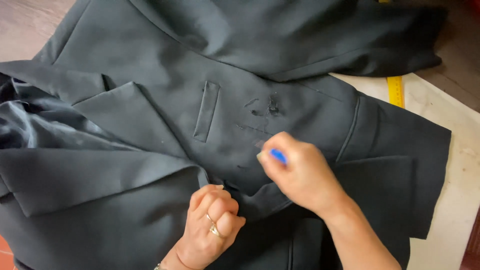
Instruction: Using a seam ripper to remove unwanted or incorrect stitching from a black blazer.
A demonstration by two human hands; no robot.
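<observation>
On pale table (pixel 450 165), dark jacket (pixel 150 60); blue chalk (pixel 278 156) in right hand (pixel 300 175).

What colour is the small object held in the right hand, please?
Blue; the small object in the right hand shows in the head view.

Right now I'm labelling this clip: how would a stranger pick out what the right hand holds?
Find the dark jacket spread over the table. Just below its chest welt pocket, the right hand pinches a small blue piece in its fingers. It is the only bright blue thing on the dark cloth.
</observation>
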